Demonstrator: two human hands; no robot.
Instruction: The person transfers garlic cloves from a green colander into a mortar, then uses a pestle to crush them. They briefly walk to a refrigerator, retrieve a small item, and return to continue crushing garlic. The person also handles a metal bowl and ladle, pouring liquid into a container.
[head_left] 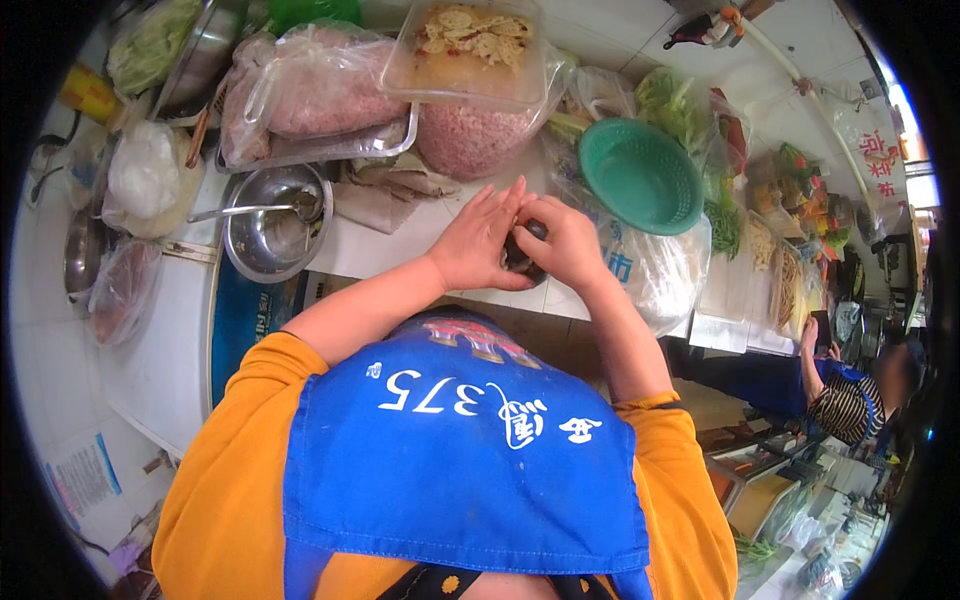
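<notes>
Between my hands, at the front edge of the white counter, is a small dark, rounded, shiny thing [522, 252]; its kind I cannot make out. My left hand [482, 238] cups it from the left, fingers extended and thumb beneath. Curled over its top and right side are the fingers of my right hand [568, 245], which hide part of it. Just beyond lies a bag of pink minced meat [470, 138]. A crumpled beige cloth [380, 198] rests to the left of my hands, and a green plastic colander [640, 178] sits to the right.
A steel bowl [262, 248] with a spoon stands at the left. Behind are a metal tray [370, 142] of bagged meat and a clear tub [400, 75] with sliced food. Plastic bags [665, 275] hang over the counter's right edge. Another person [850, 400] works at the far right.
</notes>
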